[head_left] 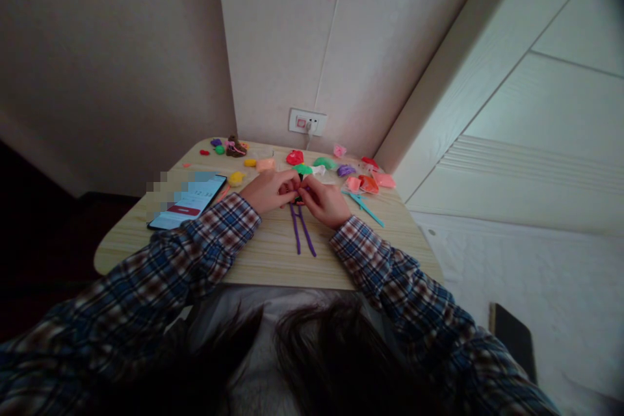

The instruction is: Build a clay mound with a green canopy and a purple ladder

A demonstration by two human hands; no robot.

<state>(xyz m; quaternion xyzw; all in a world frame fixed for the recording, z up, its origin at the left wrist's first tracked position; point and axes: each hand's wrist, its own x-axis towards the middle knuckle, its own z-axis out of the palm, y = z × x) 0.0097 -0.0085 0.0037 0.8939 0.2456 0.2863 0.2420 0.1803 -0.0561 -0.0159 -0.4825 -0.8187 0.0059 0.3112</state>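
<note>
My left hand (273,191) and my right hand (326,201) meet over the middle of the table, fingertips pinched close together. A small dark piece shows between and just below the fingers; my hands hide most of it, and what each pinches I cannot make out. Below them, two thin purple strips (306,234) lie on the wood, running toward me from under the fingers. Right behind the fingertips is a green lump (302,169) that looks like modelling clay, beside a white bit (318,169).
A phone (188,201) lies at the table's left. Clay-like lumps and packets line the back, including a red one (294,157), a purple one (346,169) and a yellow one (236,178). A turquoise tool (368,210) lies right. A wall socket (307,122) holds a plug.
</note>
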